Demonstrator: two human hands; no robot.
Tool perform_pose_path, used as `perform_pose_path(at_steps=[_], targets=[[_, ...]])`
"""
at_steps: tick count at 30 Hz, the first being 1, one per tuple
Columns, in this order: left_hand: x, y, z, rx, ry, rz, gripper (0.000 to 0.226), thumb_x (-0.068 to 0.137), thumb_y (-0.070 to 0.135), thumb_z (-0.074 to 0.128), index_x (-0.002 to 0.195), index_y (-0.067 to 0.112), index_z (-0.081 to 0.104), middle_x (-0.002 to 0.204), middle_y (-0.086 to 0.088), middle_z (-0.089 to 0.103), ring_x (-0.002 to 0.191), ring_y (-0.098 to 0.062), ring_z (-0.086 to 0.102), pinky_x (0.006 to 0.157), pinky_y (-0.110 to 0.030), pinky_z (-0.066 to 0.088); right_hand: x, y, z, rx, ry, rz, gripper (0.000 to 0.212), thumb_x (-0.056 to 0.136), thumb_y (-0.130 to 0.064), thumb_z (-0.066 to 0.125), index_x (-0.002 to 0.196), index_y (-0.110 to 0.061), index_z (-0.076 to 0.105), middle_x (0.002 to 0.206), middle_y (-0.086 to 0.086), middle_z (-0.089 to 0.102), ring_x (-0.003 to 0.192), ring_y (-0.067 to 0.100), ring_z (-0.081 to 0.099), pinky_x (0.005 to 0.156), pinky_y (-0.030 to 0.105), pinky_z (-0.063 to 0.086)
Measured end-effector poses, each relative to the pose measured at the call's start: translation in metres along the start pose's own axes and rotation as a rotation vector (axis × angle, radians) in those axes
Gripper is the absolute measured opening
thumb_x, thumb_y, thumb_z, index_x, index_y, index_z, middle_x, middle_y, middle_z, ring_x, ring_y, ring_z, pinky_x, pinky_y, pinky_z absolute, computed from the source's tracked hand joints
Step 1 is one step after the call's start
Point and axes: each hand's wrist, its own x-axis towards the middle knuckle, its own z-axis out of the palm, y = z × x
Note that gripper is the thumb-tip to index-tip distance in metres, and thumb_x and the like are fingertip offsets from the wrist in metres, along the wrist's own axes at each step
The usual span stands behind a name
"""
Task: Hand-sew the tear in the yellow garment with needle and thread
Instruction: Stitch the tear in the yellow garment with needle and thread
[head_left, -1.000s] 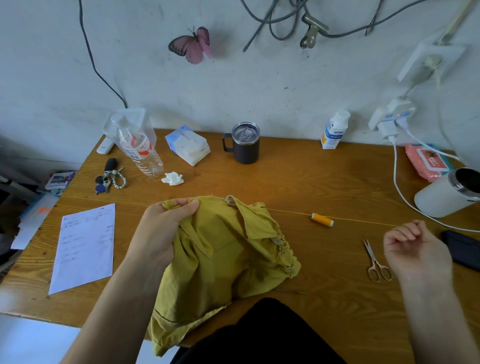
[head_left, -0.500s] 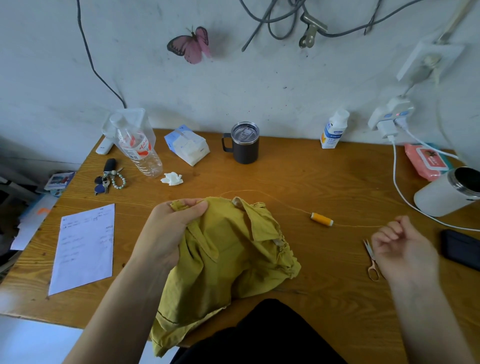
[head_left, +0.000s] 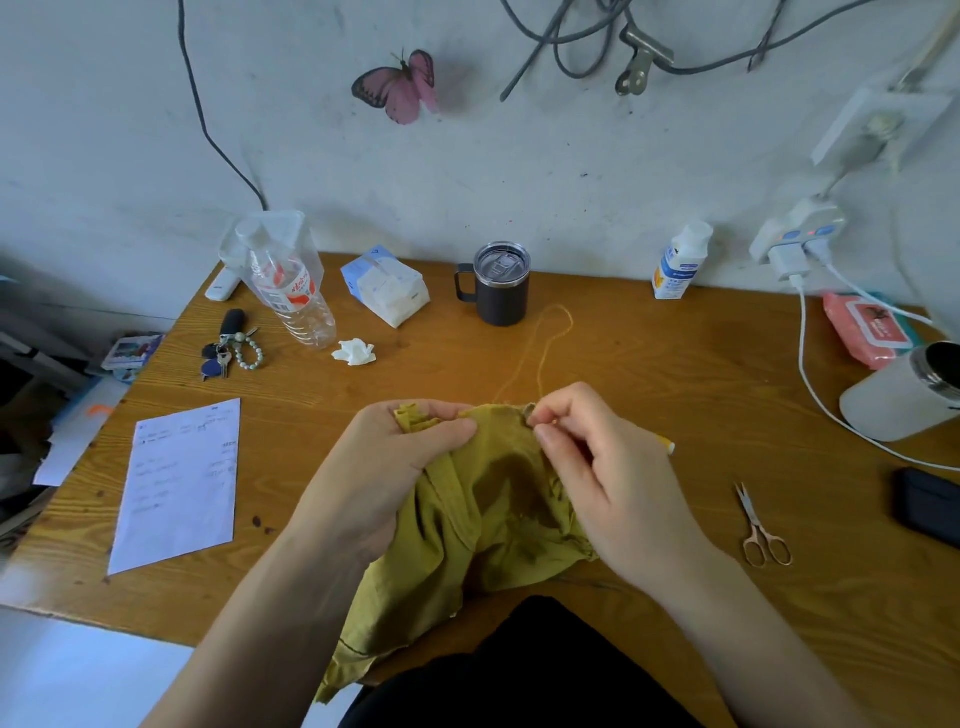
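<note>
The yellow garment (head_left: 483, 514) lies bunched at the near middle of the wooden table (head_left: 675, 374) and hangs over its front edge. My left hand (head_left: 400, 462) grips the garment's upper left edge. My right hand (head_left: 597, 462) pinches at the garment's top edge with thumb and forefinger; the needle itself is too small to make out. A yellow thread (head_left: 545, 343) loops slack from the pinch toward the back of the table. The tip of the yellow thread spool (head_left: 666, 444) peeks out behind my right hand.
Small scissors (head_left: 761, 530) lie right of my right hand. A dark mug (head_left: 501, 285), a water bottle (head_left: 288, 291), a tissue pack (head_left: 387, 286), keys (head_left: 228, 351), a paper sheet (head_left: 179, 483), a white tumbler (head_left: 904, 395), a black phone (head_left: 927, 512) and a charger cable (head_left: 810, 374) surround the work area.
My right hand moved left from beside the scissors to the garment's top edge. The thread, taut toward the right before, now loops slack toward the back. My left hand kept its hold.
</note>
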Motion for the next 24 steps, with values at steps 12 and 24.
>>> perform_pose_path(at_steps=[12,24], targets=[[-0.006,0.001,0.004,0.052,-0.039,0.031,0.022,0.083,0.004,0.064,0.072,0.015,0.078,0.076,-0.012,0.075,0.067,-0.022,0.073,0.055,-0.024,0.057,0.005,-0.007,0.0,-0.149,-0.061,-0.029,0.006,0.092,-0.016,0.058,0.087,-0.017,0.063,0.065,-0.017,0.052,0.053,-0.006,0.046,0.049,0.006,0.034],[-0.005,-0.004,0.005,0.286,-0.017,0.165,0.019,0.086,0.009,0.064,0.078,0.019,0.077,0.078,-0.005,0.076,0.075,-0.021,0.073,0.071,-0.033,0.056,0.01,-0.005,-0.009,-0.097,-0.156,0.025,0.005,0.09,-0.017,0.06,0.092,-0.021,0.063,0.059,-0.011,0.057,0.053,0.007,0.053,0.05,0.017,0.041]])
